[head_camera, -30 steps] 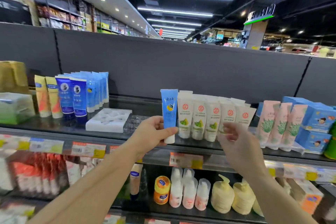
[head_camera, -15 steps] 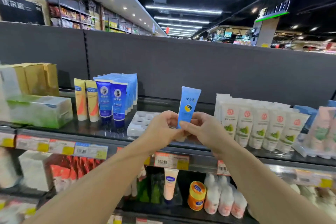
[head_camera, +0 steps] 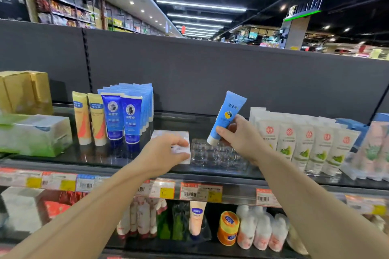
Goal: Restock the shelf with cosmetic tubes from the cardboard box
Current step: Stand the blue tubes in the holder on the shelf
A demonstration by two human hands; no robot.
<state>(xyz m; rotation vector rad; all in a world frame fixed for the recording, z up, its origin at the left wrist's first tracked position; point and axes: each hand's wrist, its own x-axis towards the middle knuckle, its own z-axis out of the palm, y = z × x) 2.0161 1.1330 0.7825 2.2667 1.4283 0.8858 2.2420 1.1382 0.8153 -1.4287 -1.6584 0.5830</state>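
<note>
My right hand [head_camera: 237,136] grips a light blue cosmetic tube [head_camera: 228,115] with a white cap. The tube is tilted, cap down, just above a clear plastic holder tray [head_camera: 219,156] on the dark top shelf [head_camera: 130,156]. My left hand [head_camera: 162,153] rests palm down on a white moulded tray [head_camera: 179,149] beside the clear one, fingers spread. The cardboard box is out of view.
Dark blue tubes [head_camera: 121,120] and orange tubes [head_camera: 89,118] stand left of the trays. White tubes with red logos [head_camera: 303,143] stand close on the right. A green-white box [head_camera: 33,134] and gold boxes [head_camera: 25,90] sit far left. Lower shelf holds bottles and a jar [head_camera: 228,228].
The blue tube passed from my left hand to my right hand. My right hand moved it right and down over the clear tray. My left hand dropped onto the white tray.
</note>
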